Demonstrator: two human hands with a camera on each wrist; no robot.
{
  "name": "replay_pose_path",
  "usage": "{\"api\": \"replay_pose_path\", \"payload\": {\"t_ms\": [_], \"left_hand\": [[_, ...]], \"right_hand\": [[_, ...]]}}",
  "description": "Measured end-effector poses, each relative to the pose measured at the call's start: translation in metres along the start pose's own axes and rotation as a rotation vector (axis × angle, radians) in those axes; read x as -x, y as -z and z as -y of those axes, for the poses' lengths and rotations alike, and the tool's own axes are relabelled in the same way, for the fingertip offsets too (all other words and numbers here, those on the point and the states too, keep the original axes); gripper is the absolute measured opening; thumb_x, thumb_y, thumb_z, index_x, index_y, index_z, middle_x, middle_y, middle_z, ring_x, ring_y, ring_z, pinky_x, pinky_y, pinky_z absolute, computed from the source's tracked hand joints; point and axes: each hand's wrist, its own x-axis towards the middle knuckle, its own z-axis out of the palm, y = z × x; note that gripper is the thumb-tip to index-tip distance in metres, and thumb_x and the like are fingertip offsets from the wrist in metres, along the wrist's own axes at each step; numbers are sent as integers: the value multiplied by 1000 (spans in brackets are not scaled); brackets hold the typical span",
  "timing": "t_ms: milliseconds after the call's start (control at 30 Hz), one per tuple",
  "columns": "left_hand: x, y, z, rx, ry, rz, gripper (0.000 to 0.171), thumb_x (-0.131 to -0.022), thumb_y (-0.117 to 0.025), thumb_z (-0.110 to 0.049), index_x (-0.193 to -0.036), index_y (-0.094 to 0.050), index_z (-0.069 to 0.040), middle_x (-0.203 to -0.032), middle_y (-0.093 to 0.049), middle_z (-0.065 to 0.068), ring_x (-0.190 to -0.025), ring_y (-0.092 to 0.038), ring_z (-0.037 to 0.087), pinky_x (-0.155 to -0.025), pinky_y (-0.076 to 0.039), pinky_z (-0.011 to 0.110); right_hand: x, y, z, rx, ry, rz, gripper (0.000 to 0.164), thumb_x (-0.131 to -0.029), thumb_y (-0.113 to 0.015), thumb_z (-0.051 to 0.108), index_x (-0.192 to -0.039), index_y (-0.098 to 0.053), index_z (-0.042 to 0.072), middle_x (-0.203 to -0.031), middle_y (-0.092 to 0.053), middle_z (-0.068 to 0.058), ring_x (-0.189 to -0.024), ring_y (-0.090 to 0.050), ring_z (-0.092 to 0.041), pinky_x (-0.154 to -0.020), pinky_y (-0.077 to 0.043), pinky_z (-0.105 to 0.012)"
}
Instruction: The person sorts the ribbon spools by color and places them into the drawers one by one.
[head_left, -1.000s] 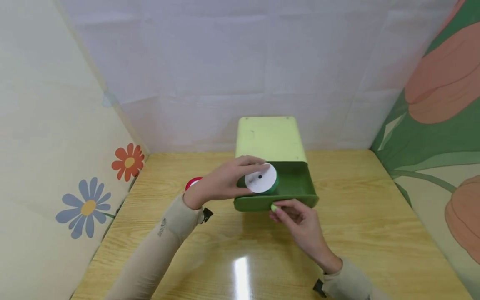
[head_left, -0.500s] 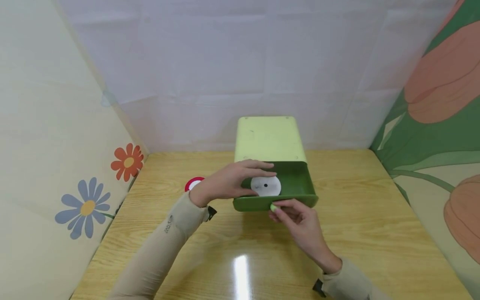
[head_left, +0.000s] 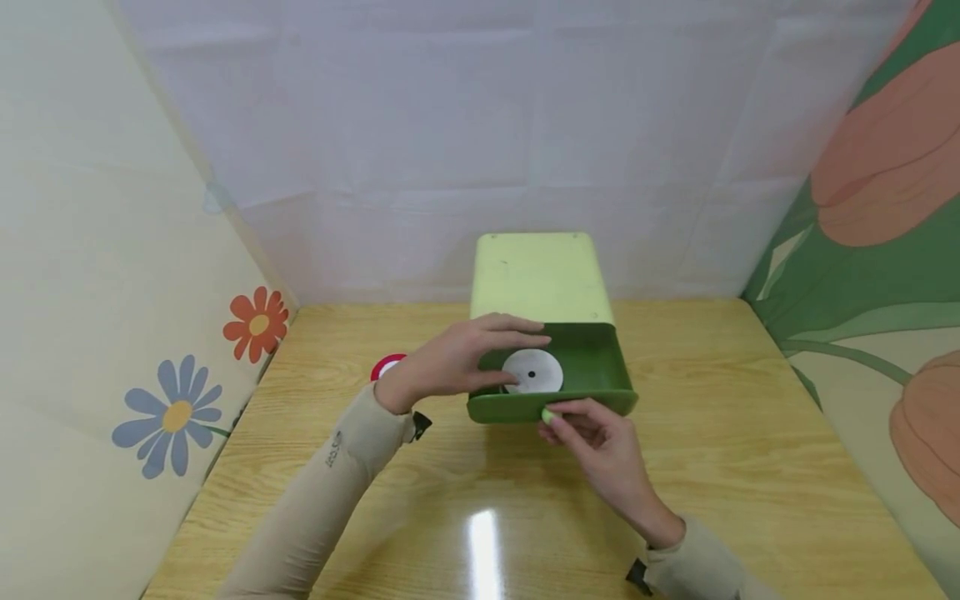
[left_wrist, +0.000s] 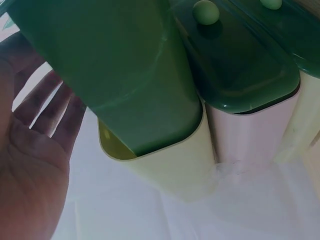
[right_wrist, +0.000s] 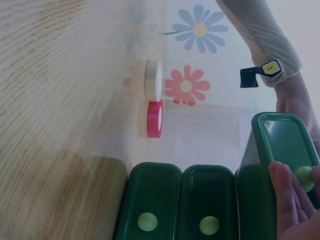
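Note:
A ribbon spool (head_left: 542,364) with a white face and a small centre hole lies flat in the pulled-out green drawer (head_left: 594,357). Over the drawer's left side is my left hand (head_left: 456,357), its fingers extended and thumb tip overlapping the spool's face. In the left wrist view, the left hand's (left_wrist: 40,150) fingers stretch along the drawer's outer wall, and the spool is hidden. At the drawer front, my right hand (head_left: 603,454) pinches the pale green knob (head_left: 549,414) between thumb and fingers. The right wrist view shows the same knob (right_wrist: 304,178) partly behind those fingers.
The pale yellow-green drawer cabinet (head_left: 536,275) stands near the back wall. Two more green drawers (right_wrist: 205,192) are closed. Left of the cabinet, a pink-red ribbon spool (right_wrist: 154,119) and a white one (right_wrist: 153,81) sit on the wooden table (head_left: 712,433).
My left hand has lowered the spool from a raised, tilted position into the drawer and loosened its fingers from it. The right hand has stayed at the knob.

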Motion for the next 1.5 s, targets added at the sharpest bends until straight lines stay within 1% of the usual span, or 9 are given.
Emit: {"api": "replay_pose_path", "payload": {"t_ms": [200,333,633,767,900,1067,1200,1333,1500], "left_hand": [[-1,5,6,-32,-10,-72,53,-95,-77,-14,-144,-61,-8,-150,-58,14,-140,-54,25,-115,-47,39],[0,9,16,-46,37,-130,52,-98,-74,-17,-147,-59,-11,-152,-56,14,-142,-51,26,-116,-46,42],[4,11,56,-47,273,-261,53,-102,-68,-25,-153,-54,-20,-159,-50,4,-148,-45,25,-122,-38,49],[7,11,72,9,379,-304,52,-105,-64,-30,-155,-51,-23,-160,-48,2,-150,-41,24,-124,-34,51],[8,11,84,67,465,-314,51,-107,-57,-35,-156,-48,-25,-162,-45,1,-152,-38,24,-125,-31,52],[9,6,94,201,512,-319,50,-109,-53,-36,-157,-46,-23,-167,-36,1,-154,-34,23,-121,-40,50],[9,-1,96,292,536,-319,49,-110,-51,-36,-157,-47,-22,-169,-31,-2,-155,-30,21,-117,-44,49],[10,-3,94,306,557,-324,47,-110,-50,-38,-155,-49,-25,-168,-31,-4,-156,-28,21,-117,-44,52],[11,-6,97,301,555,-336,46,-110,-51,-39,-154,-51,-28,-167,-33,-7,-155,-30,21,-116,-44,53]], "right_hand": [[0,0,0,12,1,-4,17,-98,-65,-6,-114,-69,-7,-101,-75,-27,-88,-78,-19,-77,-65,-34],[0,0,0,11,-4,-7,17,-98,-65,-6,-114,-69,-8,-101,-76,-26,-88,-78,-22,-77,-65,-34],[1,1,0,19,-9,-17,17,-97,-65,-5,-114,-69,-7,-100,-76,-25,-87,-78,-21,-77,-65,-35],[1,0,0,28,-2,-20,16,-97,-66,-5,-113,-70,-7,-99,-76,-24,-87,-78,-23,-76,-65,-35],[-1,0,0,32,3,-23,17,-97,-66,-4,-113,-70,-6,-99,-76,-24,-86,-78,-23,-76,-65,-35],[-2,-1,1,25,9,-24,17,-97,-66,-5,-113,-70,-6,-99,-76,-24,-86,-78,-24,-76,-65,-35],[-2,-1,0,24,8,-24,16,-97,-66,-4,-113,-70,-6,-99,-77,-23,-86,-78,-24,-76,-65,-35],[-2,-2,1,22,-1,-25,16,-97,-66,-3,-113,-71,-5,-99,-77,-22,-86,-78,-23,-76,-65,-35],[-2,-2,0,26,9,-22,16,-97,-66,-4,-113,-70,-5,-99,-77,-23,-86,-78,-22,-76,-65,-35]]}}
